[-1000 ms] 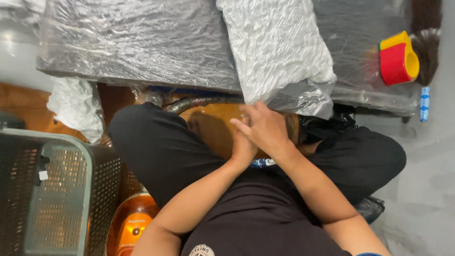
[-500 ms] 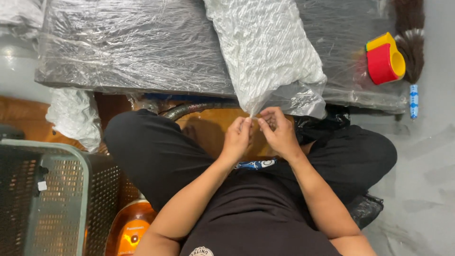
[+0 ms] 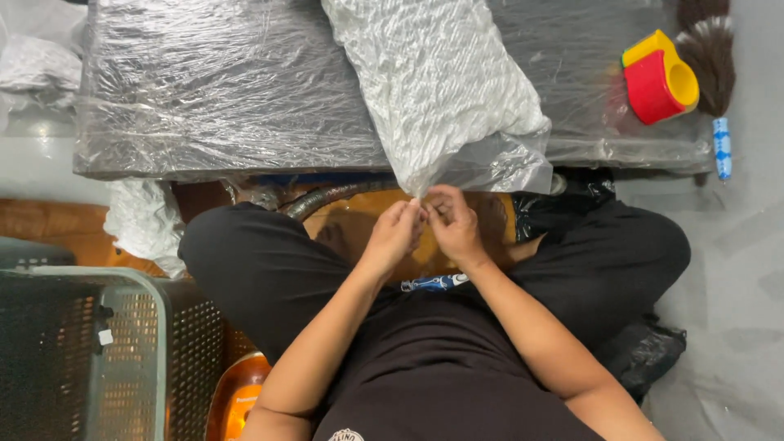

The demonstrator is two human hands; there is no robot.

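1. The clear plastic bag point(image 3: 441, 90) stuffed with crinkled white material lay tilted across the plastic-wrapped dark table point(image 3: 220, 90), its lower open end hanging over the near edge of the table, just above the person's lap.
2. The left hand point(image 3: 394, 233) was raised to that lower end, its fingertips pressed together on the bag's clear plastic mouth, pinching it.
3. The right hand point(image 3: 452, 220) met the left one at the same spot, its fingers curled and its thumb and forefinger closed on the same bit of clear plastic; the two hands touched each other at the fingertips.
4. The person sat cross-legged in black trousers point(image 3: 261, 261) and a black shirt, with both forearms reaching forward from the bottom of the view.
5. A red and yellow tape dispenser point(image 3: 660, 77) stood on the far right of the table, well apart from the hands.
6. A dark brush point(image 3: 709, 49) with a blue and white handle lay just beside the dispenser, at the table's right end.
7. A grey mesh basket point(image 3: 82, 351) stood on the floor near the person's left knee.
8. A crumpled white bundle point(image 3: 147, 220) lay under the table's left part, between the basket and the table.
9. An orange container point(image 3: 237, 392) showed beside the basket, partly hidden by the left arm.
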